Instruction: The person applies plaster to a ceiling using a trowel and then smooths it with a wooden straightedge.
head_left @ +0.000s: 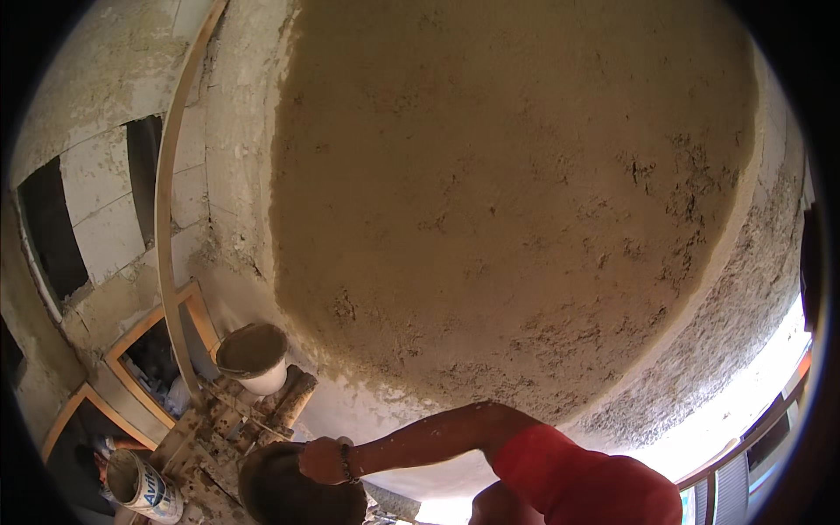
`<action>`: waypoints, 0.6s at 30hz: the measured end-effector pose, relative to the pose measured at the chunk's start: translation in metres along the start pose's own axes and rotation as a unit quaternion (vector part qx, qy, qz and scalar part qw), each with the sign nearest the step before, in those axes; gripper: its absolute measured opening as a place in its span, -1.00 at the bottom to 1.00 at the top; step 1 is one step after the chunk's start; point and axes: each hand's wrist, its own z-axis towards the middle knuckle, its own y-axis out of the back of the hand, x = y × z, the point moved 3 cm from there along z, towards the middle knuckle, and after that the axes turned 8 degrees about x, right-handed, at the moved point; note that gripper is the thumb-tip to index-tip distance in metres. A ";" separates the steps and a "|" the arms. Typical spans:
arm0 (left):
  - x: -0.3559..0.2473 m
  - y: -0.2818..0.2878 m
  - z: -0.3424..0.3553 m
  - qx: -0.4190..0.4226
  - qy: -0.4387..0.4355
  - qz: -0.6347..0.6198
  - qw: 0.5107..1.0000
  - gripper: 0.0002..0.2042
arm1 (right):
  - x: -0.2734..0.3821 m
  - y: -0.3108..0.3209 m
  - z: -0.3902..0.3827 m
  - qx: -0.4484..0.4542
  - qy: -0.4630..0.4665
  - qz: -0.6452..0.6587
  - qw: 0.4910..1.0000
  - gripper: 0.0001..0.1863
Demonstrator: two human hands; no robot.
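Note:
My right hand [324, 460], wearing a dark beaded bracelet, is closed at the rim of a dark bucket [262, 494] near the bottom of the view. Its fingers are curled, and whatever they hold is hidden. The bare forearm, flecked with pale spots, comes in from the right out of a red sleeve. My left hand does not show. Beyond the dark bucket stands a white bucket [265, 380] with grey-brown mortar inside. Ahead rises a wall with a broad patch of wet brown plaster [490, 201], smoother at the left and rough toward the lower right.
Mud-spattered planks [197, 442] carry the buckets, including another white bucket with blue print [157, 497]. A long wooden batten [166, 184] leans against the left wall. Wood-framed openings [199, 315] lie low at the left. Bright daylight and a railing [744, 446] are at the right.

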 end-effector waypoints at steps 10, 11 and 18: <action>-0.014 -0.024 0.016 -0.079 0.581 -0.502 0.635 -0.59 | 0.038 -0.012 -0.013 0.364 0.048 0.157 0.917 -0.76; -0.030 -0.014 0.024 -0.131 0.575 -0.528 0.611 -0.60 | 0.026 -0.018 -0.006 0.299 0.087 0.168 0.935 -0.77; -0.054 -0.010 0.058 -0.203 0.484 -0.575 0.628 -0.87 | -0.022 0.023 -0.027 0.047 0.010 0.054 0.997 -0.86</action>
